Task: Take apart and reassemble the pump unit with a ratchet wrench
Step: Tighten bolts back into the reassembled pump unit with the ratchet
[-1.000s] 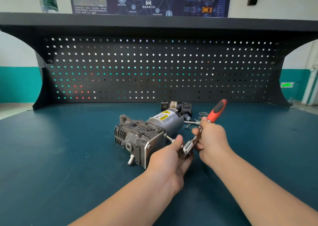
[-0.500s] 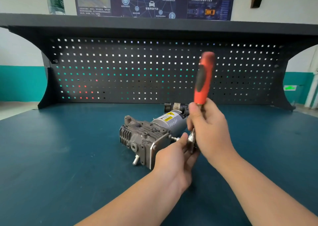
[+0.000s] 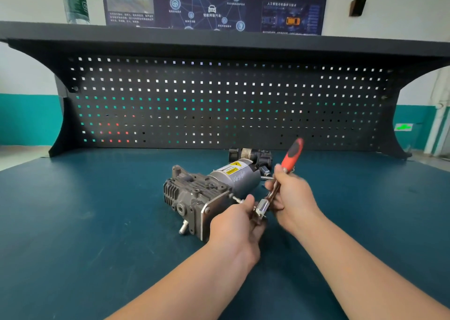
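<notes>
Dark teal workbench top (image 3: pixel 85 222). Black pegboard (image 3: pixel 219 105) dotted with rows of small square holes glowing white, teal and red. Grey metal pump unit (image 3: pixel 202 193) bearing a yellow-and-white warning label (image 3: pixel 231 168). Ratchet wrench (image 3: pixel 280 181) with red-and-black handle and silvery head. Navy poster (image 3: pixel 214 3) patterned with pale blue linked circles. White wall (image 3: pixel 24 71) over a teal band.

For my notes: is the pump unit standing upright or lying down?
Lying down: the pump unit rests lengthwise on the bench.
</notes>
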A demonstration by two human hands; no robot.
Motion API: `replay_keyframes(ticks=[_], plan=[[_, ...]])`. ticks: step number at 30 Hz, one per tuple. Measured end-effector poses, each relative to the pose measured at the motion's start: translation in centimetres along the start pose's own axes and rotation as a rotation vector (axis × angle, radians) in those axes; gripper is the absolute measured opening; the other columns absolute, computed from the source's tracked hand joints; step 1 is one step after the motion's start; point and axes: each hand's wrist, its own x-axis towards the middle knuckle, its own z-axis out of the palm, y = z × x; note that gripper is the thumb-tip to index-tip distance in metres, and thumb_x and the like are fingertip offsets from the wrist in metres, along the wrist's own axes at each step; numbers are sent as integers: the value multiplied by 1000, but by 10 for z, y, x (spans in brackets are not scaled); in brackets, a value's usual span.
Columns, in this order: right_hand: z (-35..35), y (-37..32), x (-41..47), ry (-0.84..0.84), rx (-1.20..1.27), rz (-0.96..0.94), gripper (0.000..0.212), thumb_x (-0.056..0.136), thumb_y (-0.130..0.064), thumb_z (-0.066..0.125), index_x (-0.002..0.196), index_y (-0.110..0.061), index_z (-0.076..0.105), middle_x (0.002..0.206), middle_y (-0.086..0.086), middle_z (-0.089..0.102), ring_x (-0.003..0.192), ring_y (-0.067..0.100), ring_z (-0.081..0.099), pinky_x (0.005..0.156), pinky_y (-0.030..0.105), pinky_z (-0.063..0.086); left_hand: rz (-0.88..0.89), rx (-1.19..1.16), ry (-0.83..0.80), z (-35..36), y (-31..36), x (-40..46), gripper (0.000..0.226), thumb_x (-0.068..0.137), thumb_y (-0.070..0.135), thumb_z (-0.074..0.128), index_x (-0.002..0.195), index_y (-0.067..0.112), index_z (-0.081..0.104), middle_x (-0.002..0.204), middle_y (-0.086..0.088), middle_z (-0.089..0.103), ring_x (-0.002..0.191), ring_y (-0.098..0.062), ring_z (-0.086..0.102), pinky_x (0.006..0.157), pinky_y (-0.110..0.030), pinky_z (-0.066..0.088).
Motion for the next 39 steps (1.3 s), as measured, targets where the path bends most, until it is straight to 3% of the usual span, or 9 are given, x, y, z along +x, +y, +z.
replay_keyframes(ticks=[6,9,13,15,17,21,24,33,39], plan=[[4,-2,-36,-372,-724,-1126,13,92,-35,48,81,-31,44,54,-13,47,49,5,43,50,21,37,10,49,-107,-1,0,-1,19,90,-1,49,81,4,65,72,-12,65,64,-19,62,59,-27,52],[7,-3,-32,-265,-644,-953,18,94,-31,51,78,-26,45,53,-11,48,46,5,43,48,20,38,-3,88,-64,-4,2,3,15,91,-3,49,96,-1,63,82,-14,63,70,-21,59,57,-27,54],[2,-6,-9,89,-111,-85,26,98,-22,49,74,-15,48,57,5,51,27,4,34,29,15,24,2,89,-13,-1,3,3,4,90,-3,56,91,0,60,90,-17,63,78,-25,61,68,-34,53],[-3,1,-5,121,166,129,26,100,-19,46,75,-11,44,62,8,47,21,4,27,27,10,19,22,96,-8,1,3,0,8,89,-3,57,82,2,59,82,-13,62,75,-24,60,66,-33,52],[-2,2,-8,73,197,74,26,100,-21,45,75,-12,44,62,8,47,23,4,27,29,11,20,53,88,25,1,5,0,7,88,-1,60,82,2,60,82,-13,63,77,-25,61,66,-32,53],[8,-8,-23,-158,-272,-491,28,99,-27,47,72,-30,55,54,-3,53,42,5,42,41,16,33,74,83,44,1,6,-1,7,86,4,64,79,2,63,84,-14,64,82,-27,61,75,-37,55],[9,-14,-34,-230,-473,-735,25,99,-25,48,74,-24,49,53,-4,51,49,6,44,50,14,37,12,74,-1,1,1,-3,12,88,4,62,97,-3,64,100,-19,68,94,-31,66,81,-42,56],[4,-16,-33,-219,-492,-618,26,100,-22,45,74,-25,50,49,-7,49,45,3,40,45,13,35,-16,146,0,-1,-6,-4,9,90,4,58,86,-3,62,84,-16,63,78,-28,59,67,-35,57],[5,-15,-34,-213,-497,-668,24,99,-24,46,76,-25,50,50,-8,51,48,2,44,49,11,37,13,193,6,-1,-1,-1,14,88,-2,58,74,-1,60,80,-14,60,81,-29,58,82,-41,56]])
